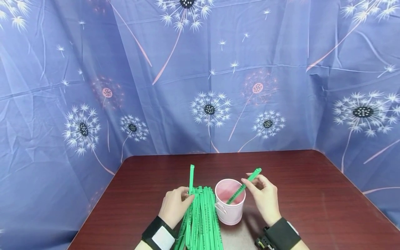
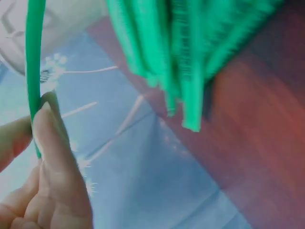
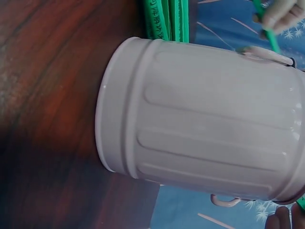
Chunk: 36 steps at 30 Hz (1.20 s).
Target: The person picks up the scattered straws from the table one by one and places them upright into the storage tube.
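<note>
My left hand (image 1: 175, 205) pinches one long, slim green packet (image 1: 191, 177) near its lower part, so it stands nearly upright; in the left wrist view thumb and fingertips press on the strip. Below that hand lies a pile of similar green packets (image 1: 204, 217) with dark printing. Beside the pile stands a small pink bucket (image 1: 229, 216) with side handles, upright. Over its right rim, my right hand (image 1: 266, 198) holds another printed green packet (image 1: 240, 191) by its upper part, slanted, its lower end inside the bucket mouth. The right wrist view shows the bucket's ribbed wall (image 3: 205, 119).
A dark reddish wooden table (image 1: 315, 194) carries everything. Behind it and at both sides hangs a blue cloth (image 1: 175, 114) with dandelion prints. The pile nearly touches the bucket's left side. Each wrist wears a black band (image 1: 282, 233).
</note>
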Each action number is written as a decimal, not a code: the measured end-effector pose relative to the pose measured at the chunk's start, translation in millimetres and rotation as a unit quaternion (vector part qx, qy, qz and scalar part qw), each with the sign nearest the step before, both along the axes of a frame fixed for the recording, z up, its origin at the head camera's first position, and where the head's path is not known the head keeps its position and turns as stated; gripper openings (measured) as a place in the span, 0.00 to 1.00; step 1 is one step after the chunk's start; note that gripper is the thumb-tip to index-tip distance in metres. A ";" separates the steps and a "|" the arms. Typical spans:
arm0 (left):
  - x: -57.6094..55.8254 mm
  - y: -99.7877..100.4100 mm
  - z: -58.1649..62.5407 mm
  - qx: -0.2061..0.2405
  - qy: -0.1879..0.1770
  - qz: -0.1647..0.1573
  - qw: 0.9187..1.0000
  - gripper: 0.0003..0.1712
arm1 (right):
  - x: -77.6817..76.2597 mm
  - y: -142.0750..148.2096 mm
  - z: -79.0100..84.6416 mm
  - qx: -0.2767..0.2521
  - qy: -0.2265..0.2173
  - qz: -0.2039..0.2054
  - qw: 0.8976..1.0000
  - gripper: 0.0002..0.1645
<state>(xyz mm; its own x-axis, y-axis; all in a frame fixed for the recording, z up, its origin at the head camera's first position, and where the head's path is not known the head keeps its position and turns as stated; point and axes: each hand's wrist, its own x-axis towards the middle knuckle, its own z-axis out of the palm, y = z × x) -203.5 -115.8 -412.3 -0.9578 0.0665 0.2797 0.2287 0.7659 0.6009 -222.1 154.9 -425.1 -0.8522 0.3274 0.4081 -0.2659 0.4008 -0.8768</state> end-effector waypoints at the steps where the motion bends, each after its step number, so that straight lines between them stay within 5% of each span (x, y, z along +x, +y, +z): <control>1: 1.2 2.3 2.8 0.008 0.008 0.001 1.000 0.15 | 0.7 -0.1 0.7 -0.004 -0.001 0.004 1.000 0.13; 6: 7.9 13.8 14.6 0.049 0.049 -0.002 0.998 0.12 | 8.4 -2.3 10.9 -0.014 0.042 -0.015 0.999 0.31; 9: 12.5 20.4 18.5 0.067 0.083 -0.008 0.994 0.10 | 15.4 -6.4 20.0 0.018 0.126 -0.050 0.991 0.41; 12: 16.8 26.7 20.5 0.077 0.133 -0.026 0.988 0.08 | 21.1 -13.0 29.4 0.059 0.245 -0.054 0.966 0.43; 16: 23.5 35.6 25.5 0.089 0.186 -0.061 0.977 0.07 | 30.5 -26.8 42.2 0.059 0.364 0.024 0.929 0.34; 19: 29.3 41.7 29.6 0.092 0.210 -0.089 0.969 0.07 | 40.6 -36.6 51.0 0.020 0.367 0.108 0.924 0.29; 24: 36.5 48.1 32.5 0.076 0.250 -0.125 0.957 0.07 | 54.2 -45.5 59.3 -0.061 0.298 0.208 0.930 0.33; 30: 39.1 51.0 34.0 0.048 0.312 -0.146 0.938 0.08 | 59.2 -49.3 60.2 -0.060 0.290 0.205 0.933 0.27; 36: 38.4 50.7 32.9 0.044 0.316 -0.150 0.936 0.07 | 57.4 -52.4 59.3 -0.078 0.333 0.222 0.913 0.20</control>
